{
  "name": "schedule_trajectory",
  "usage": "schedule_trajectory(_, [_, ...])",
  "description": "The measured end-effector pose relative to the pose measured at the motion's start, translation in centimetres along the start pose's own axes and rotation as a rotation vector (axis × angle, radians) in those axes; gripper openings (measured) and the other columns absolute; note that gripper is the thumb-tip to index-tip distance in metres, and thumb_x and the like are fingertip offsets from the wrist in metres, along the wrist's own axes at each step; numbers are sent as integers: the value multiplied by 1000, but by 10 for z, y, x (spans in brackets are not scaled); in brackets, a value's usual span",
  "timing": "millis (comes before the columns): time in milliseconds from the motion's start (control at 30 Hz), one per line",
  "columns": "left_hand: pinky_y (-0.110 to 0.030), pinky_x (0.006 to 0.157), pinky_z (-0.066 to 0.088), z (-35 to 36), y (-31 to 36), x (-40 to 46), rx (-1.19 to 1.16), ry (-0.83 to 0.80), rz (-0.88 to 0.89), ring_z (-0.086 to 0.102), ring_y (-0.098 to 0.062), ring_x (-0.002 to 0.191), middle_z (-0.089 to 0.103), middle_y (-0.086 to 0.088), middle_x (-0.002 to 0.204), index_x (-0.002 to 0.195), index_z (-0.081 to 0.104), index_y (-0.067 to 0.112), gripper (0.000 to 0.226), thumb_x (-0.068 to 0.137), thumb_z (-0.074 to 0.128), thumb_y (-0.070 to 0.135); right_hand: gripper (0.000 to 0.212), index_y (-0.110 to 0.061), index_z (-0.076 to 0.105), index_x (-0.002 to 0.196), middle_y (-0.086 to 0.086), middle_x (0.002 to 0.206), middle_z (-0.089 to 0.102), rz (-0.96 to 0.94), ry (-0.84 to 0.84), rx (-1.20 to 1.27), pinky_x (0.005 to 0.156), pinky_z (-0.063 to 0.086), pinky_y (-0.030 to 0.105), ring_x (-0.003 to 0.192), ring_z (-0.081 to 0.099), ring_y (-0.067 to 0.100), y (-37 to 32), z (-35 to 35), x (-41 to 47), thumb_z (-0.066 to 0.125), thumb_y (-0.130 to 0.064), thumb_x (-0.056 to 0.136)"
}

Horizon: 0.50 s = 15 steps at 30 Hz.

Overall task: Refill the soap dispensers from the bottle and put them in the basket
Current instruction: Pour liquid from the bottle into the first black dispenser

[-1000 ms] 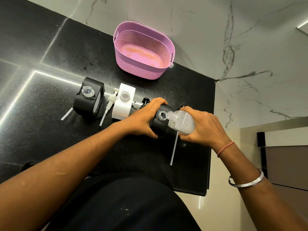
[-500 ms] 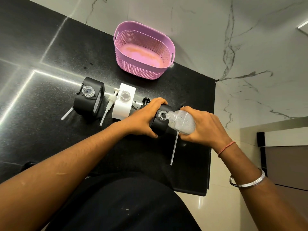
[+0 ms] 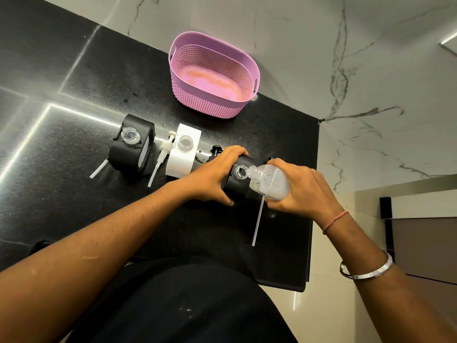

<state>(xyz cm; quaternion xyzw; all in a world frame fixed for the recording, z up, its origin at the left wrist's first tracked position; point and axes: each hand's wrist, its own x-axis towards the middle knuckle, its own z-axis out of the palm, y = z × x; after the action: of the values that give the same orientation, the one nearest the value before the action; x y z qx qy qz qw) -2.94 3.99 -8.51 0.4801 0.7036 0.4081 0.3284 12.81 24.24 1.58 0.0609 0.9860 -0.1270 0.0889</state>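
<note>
Near the counter's right edge [image 3: 312, 194]: right hand [image 3: 300, 191] gripped bottle [image 3: 270, 182], tilted neck-left over black dispenser's open mouth [image 3: 240, 171]; left hand [image 3: 214, 175] clasped that dispenser.

The countertop [image 3: 74, 100] was polished black stone, speckled and glossy, with bright streaks of reflected light. Near its far edge the basket [image 3: 210, 105] looked like matt pink plastic, its walls perforated. The two black dispensers [image 3: 131, 154] [image 3: 235, 186] had a matt finish; the white dispenser [image 3: 180, 159] looked smooth and matt. The bottle [image 3: 272, 181] was clear plastic. The wall [image 3: 321, 58] was veined marble, smooth. The bangle [image 3: 366, 271] looked like shiny metal.
</note>
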Motion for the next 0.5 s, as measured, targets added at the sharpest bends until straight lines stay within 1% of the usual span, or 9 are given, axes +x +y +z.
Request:
schedule_trajectory(100, [-39,105,53,0,0,0,0,5,-7,51,-15,128,31,14,149,151,27,31,118,59,100,20,72,-41,43,128,-9,107,68,8,-11,-22,72,61,44,90,69,21,0,0,1,66,-71,67])
schedule_trajectory(300, [-29,103,50,1,0,-1,-31,11,-50,52,-14,128,35,10,149,157,22,30,124,61,100,17,73,-40,42,129,-6,109,69,13,-18,-11,74,62,45,92,70,22,-1,-1,0,66,-71,67])
schedule_trajectory(400, [-31,102,52,1,1,-1,-50,10,-62,55,-15,125,38,7,148,157,22,31,124,61,99,15,77,-35,47,133,-6,110,69,14,-22,-13,74,63,41,92,70,21,1,-1,0,69,-70,68])
schedule_trajectory(500, [-32,100,54,0,2,-1,-57,3,-65,57,-16,122,40,6,146,155,23,32,122,61,99,13,74,-37,47,131,-9,106,69,16,-17,-29,71,61,40,89,69,20,0,-1,0,70,-69,68])
